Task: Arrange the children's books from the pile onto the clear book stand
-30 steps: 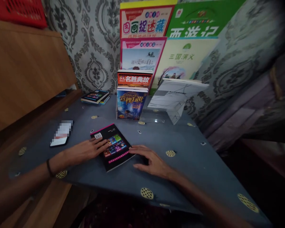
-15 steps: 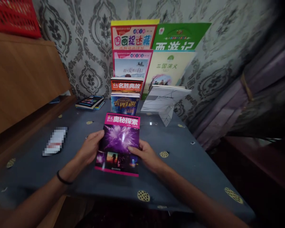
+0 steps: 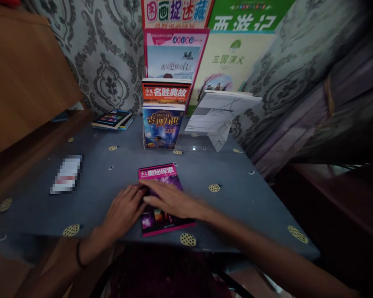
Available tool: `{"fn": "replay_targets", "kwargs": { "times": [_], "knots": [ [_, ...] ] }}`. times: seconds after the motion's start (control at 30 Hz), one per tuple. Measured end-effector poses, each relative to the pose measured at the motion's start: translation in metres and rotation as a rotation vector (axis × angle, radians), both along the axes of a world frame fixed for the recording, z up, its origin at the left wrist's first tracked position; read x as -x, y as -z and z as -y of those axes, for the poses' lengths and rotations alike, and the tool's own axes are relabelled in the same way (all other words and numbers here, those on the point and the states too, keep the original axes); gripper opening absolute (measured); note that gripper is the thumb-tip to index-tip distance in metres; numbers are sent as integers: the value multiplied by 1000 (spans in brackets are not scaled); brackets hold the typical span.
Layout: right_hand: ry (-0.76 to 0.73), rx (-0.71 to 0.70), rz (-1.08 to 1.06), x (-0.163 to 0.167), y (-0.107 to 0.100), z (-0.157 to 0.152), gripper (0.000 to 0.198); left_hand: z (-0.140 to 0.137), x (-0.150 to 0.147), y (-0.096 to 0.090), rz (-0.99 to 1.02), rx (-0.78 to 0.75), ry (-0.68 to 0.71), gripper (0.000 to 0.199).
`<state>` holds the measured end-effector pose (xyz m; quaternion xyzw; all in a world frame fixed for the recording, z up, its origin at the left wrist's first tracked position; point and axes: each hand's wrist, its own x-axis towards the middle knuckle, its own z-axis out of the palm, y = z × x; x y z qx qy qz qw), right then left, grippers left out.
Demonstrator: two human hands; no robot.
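A pink and purple book [image 3: 170,222] lies face up near the front of the table. My right hand [image 3: 168,198] rests across its cover with fingers stretched to the left, hiding the middle of the picture. Along the book's left edge lies my left hand [image 3: 126,208], fingers extended and the fingertips close to those of my right hand. Neither hand is wrapped around anything. Behind the book, a blue book [image 3: 161,128] stands upright in front of an orange-topped book [image 3: 166,92].
Larger books, including a green one [image 3: 251,16] and a pale one [image 3: 233,58], stand against the patterned wall. A tilted grey book [image 3: 217,111] is at right on a clear stand. Several books [image 3: 112,120] lie stacked at back left; a blurred-out item [image 3: 66,174] lies at left.
The pink and purple book has gone from being held up in both hands to lying on the table. My right hand has moved left across its cover, and the view has tilted down.
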<state>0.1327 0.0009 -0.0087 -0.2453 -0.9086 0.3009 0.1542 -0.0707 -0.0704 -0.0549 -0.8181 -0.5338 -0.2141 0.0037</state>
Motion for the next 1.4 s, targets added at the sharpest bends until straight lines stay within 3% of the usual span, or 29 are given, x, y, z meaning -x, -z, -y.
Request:
{"fn": "replay_targets", "kwargs": {
  "times": [0.1,0.2,0.4,0.53,0.67,0.83,0.93,1.07,1.17,1.23,1.3,1.4],
  "knots": [
    [-113,71,32,30,14,-9,75,4,1,6,-18,-17,3,34],
    [-66,70,46,33,28,-28,77,3,3,6,-29,-48,6,35],
    [150,1,3,-12,46,-66,72,1,6,4,-61,-66,4,39],
    [184,105,-105,-47,48,-72,66,1,10,0,-62,-61,48,39],
    [214,292,-306,-64,46,-72,66,-23,4,-8,-80,4,108,38],
    [232,424,-397,-64,47,-74,74,-72,-33,-16,-149,64,194,45],
    [211,362,-388,-64,48,-75,79,-71,-61,-18,-172,69,330,42],
    [198,255,-325,-64,48,-76,74,-26,-84,-17,-179,125,530,36],
    [195,205,-293,-66,47,-73,68,-1,-81,-17,-129,164,591,38],
    [197,179,-263,-66,45,-70,62,-3,-68,-20,-59,197,608,38],
    [194,117,-200,-63,44,-66,55,-18,-47,-24,44,209,531,37],
    [161,-17,-104,-47,40,-59,47,-53,-6,-28,150,155,213,38]
  ]
}}
